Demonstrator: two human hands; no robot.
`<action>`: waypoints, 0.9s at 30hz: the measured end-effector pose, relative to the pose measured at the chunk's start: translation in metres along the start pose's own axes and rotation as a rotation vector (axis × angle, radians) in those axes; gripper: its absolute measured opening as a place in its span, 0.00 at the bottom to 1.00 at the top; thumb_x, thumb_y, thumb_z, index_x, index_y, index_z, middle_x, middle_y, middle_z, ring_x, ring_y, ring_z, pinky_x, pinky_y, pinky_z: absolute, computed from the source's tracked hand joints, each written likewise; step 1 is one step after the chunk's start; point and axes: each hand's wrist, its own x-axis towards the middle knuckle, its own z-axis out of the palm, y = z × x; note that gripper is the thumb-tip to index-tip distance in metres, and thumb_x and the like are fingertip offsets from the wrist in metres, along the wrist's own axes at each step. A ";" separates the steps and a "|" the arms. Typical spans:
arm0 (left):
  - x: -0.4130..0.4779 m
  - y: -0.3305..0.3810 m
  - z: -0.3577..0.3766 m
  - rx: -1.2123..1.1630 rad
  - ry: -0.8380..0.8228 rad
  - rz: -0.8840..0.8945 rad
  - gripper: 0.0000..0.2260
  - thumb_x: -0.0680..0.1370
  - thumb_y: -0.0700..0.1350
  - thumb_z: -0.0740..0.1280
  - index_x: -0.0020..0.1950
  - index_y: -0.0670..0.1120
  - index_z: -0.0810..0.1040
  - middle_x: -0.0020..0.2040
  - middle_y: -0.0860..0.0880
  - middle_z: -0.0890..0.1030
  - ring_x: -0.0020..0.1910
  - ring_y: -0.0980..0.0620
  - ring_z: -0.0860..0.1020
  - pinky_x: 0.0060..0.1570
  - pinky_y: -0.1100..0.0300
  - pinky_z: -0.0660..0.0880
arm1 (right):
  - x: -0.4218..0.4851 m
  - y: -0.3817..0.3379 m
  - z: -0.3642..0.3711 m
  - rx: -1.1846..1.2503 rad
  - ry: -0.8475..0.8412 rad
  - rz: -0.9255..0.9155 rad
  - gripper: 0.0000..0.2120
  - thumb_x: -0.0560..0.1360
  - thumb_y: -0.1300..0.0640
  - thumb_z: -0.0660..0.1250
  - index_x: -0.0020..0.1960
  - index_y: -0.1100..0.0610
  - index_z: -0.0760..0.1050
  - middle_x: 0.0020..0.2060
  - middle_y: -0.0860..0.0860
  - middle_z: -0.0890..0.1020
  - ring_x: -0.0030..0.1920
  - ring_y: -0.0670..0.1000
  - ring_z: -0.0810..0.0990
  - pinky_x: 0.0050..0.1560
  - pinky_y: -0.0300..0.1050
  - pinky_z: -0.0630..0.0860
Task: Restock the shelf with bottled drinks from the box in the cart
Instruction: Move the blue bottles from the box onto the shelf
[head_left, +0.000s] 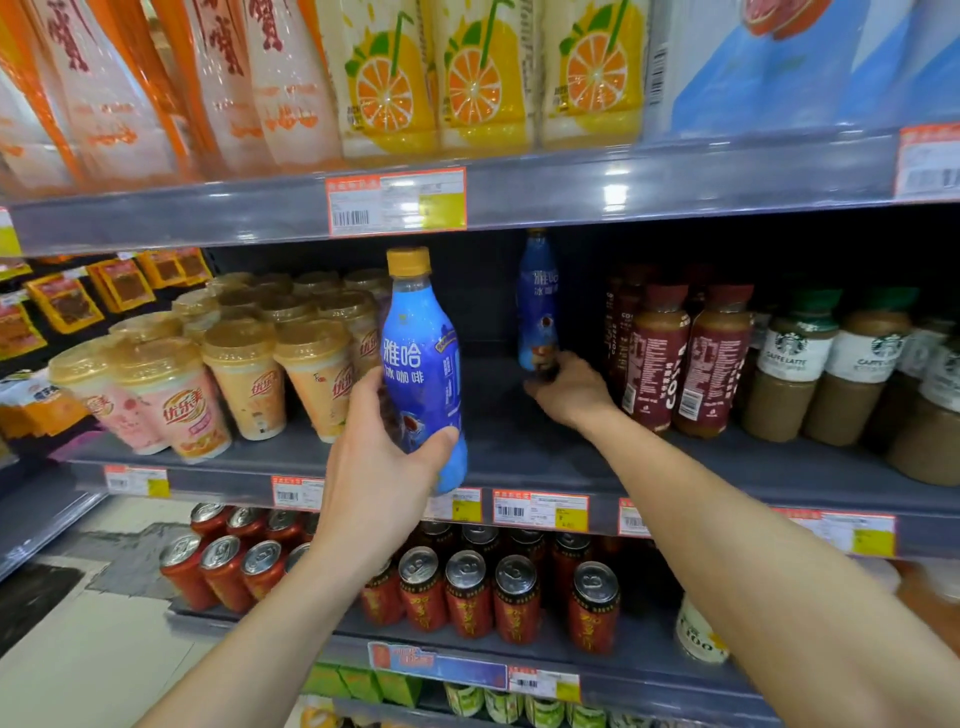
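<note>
My left hand (379, 457) was wrapped around the lower half of a blue bottle (423, 364), thumb across its front, holding it upright at the front edge of the middle shelf (519, 441), just right of the milk-tea cups (171, 395). Its yellow cap (409, 261) reached almost to the price tag (396, 200) on the shelf above. My right hand (569, 387) was stretched deeper into the shelf, fingers closed on the base of a second blue bottle (537, 306), which stood upright toward the back of the bare gap. That gap lay between the cups on the left and the dark red Costa bottles (685, 358) on the right; the second bottle stood near the Costa row without touching it, as far as I could tell. Further right stood the Starbucks bottles (826, 364). Above were orange juice cartons (483, 78), and below, rows of red cans (467, 592). Neither the box nor the cart was in view.
</note>
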 end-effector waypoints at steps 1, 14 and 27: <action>0.005 0.003 0.002 -0.007 0.005 0.004 0.31 0.70 0.50 0.77 0.68 0.60 0.66 0.53 0.74 0.74 0.51 0.73 0.74 0.42 0.76 0.69 | -0.015 0.001 -0.007 -0.059 -0.041 -0.019 0.26 0.74 0.44 0.70 0.68 0.54 0.73 0.64 0.54 0.78 0.62 0.57 0.78 0.58 0.42 0.73; 0.118 -0.037 0.087 0.020 -0.070 -0.091 0.27 0.69 0.45 0.78 0.63 0.52 0.68 0.52 0.54 0.79 0.53 0.49 0.80 0.52 0.55 0.75 | -0.154 0.051 -0.037 -0.676 -0.044 -0.468 0.35 0.69 0.38 0.72 0.73 0.46 0.66 0.71 0.44 0.68 0.70 0.49 0.68 0.64 0.47 0.66; 0.175 -0.053 0.131 0.142 -0.058 -0.121 0.24 0.73 0.46 0.75 0.63 0.44 0.67 0.55 0.45 0.81 0.48 0.47 0.79 0.41 0.71 0.70 | -0.150 0.060 -0.025 -0.657 0.129 -0.527 0.35 0.48 0.47 0.85 0.54 0.50 0.81 0.54 0.47 0.83 0.53 0.52 0.83 0.44 0.48 0.79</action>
